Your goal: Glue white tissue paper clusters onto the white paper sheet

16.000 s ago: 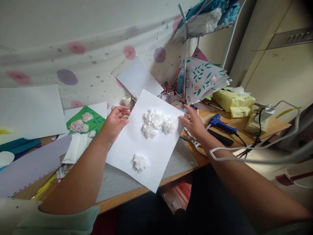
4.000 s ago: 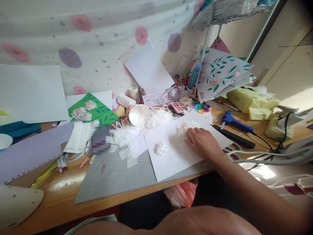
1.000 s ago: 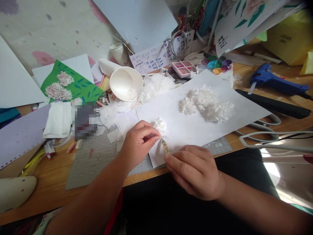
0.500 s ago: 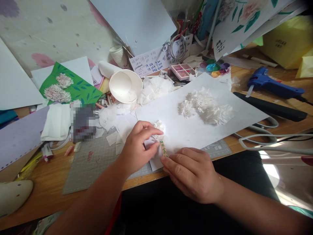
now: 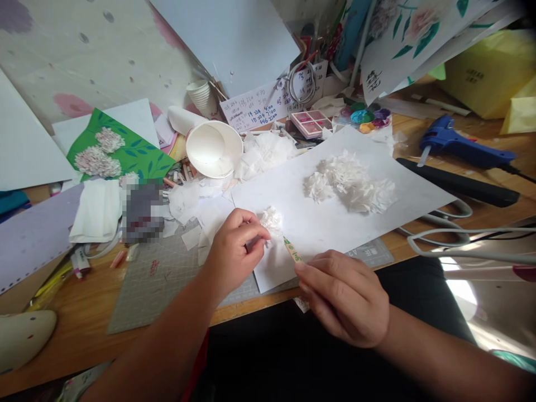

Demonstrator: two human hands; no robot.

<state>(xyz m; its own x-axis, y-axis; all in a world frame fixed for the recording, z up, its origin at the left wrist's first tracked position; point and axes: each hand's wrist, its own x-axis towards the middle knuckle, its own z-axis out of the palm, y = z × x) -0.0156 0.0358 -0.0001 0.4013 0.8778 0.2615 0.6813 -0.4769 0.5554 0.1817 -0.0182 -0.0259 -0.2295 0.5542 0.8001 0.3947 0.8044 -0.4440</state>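
Observation:
On the white sheet of paper [image 5: 288, 195] sits a small crumpled white tissue-paper flower [image 5: 272, 219]. My left hand [image 5: 240, 248] is closed at its lower left edge, thumb and forefinger pinched on the paper there; the exact contact is partly hidden. From the other side, my right hand [image 5: 343, 293] grips a flat, pale pointed stick [image 5: 292, 250] with green lettering. Its tip points at the flower's lower right and appears just apart from it. Farther right on the sheet lies a larger cluster of ruffled tissue-paper flowers [image 5: 352, 181].
A grey cutting mat [image 5: 146, 285] lies under the sheet. Behind are a white paper cup [image 5: 214, 148] on its side, loose tissue [image 5: 268, 153] and a pink palette [image 5: 312, 123]. A blue glue gun [image 5: 464, 146] rests at the right, near cables [image 5: 444, 240].
My right hand has drawn back to the right with the stick, whose tip has left the flower's underside. My left thumb and forefinger have closed together.

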